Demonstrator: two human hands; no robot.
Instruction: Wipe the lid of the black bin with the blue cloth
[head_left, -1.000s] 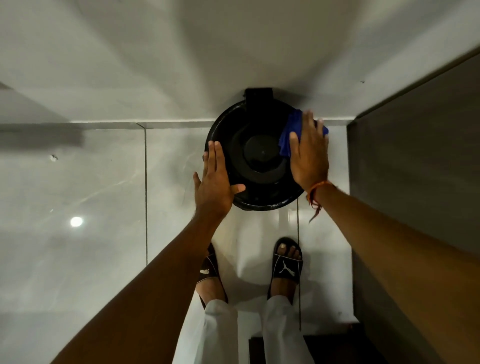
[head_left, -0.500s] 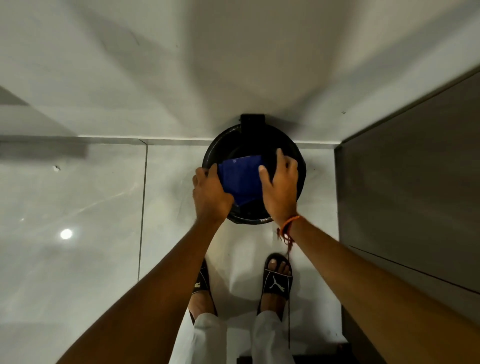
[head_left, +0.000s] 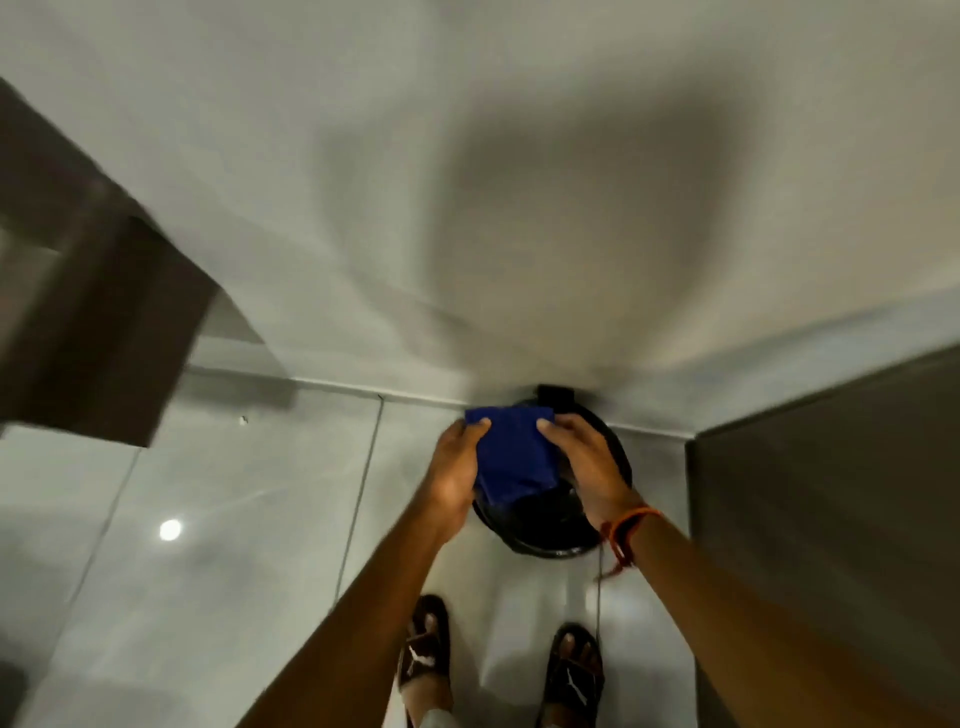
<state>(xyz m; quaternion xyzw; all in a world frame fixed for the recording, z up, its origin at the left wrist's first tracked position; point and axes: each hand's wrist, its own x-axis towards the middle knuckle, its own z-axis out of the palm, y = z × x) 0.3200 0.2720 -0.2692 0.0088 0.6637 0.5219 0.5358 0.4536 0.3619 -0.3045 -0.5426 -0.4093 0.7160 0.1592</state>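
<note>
Here we hold the blue cloth (head_left: 511, 457) stretched between both hands over the black bin (head_left: 605, 525), which stands on the floor (head_left: 260, 519) against the wall (head_left: 467, 156). Our left hand (head_left: 454, 470) pinches the cloth's left edge; our right hand (head_left: 587, 467) pinches its right edge. The cloth covers the lid's (head_left: 545, 512) left part. If we press unevenly, the light bin could tip or slide, and the folded cloth might bunch and skip the rim.

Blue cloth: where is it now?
Head view, centre: the blue cloth is stretched between the left hand and right hand, over the black bin by the wall.
</note>
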